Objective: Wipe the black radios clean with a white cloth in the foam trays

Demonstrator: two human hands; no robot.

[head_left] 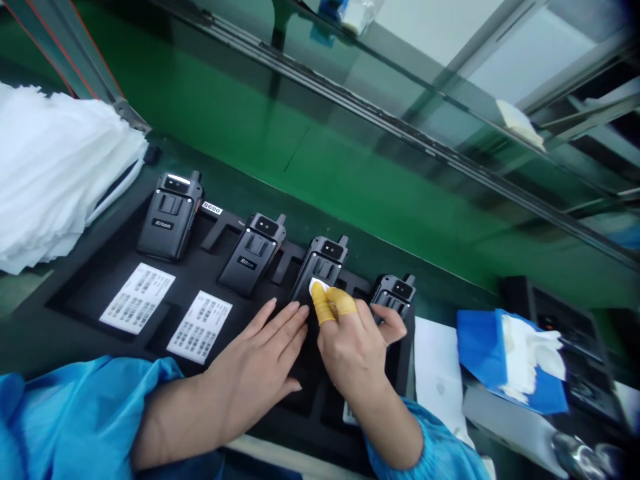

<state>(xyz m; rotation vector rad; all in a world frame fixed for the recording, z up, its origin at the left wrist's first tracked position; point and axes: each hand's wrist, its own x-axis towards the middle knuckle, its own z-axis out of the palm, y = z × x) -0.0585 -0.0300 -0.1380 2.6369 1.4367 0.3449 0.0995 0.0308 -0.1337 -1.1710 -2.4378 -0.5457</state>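
A black foam tray (80,287) holds a row of black handheld radios, two of them marked "Riton": a far-left radio (170,220), a second radio (253,257), a third radio (310,260) and a right-hand radio (393,293). My right hand (355,340), with yellow finger cots on two fingers, presses a small white wipe (318,285) against the back of the third radio. My left hand (265,360) lies with its fingers stretched out at that radio's lower end, which is mostly hidden. Partly behind my right hand is the right-hand radio.
White barcode labels (137,298) lie on the tray's front half. A stack of white sheets (55,180) stands at the left. To the right are a blue box (475,343) of white wipes, a bottle (515,420) and another black tray (565,347). A green panel (300,147) rises behind.
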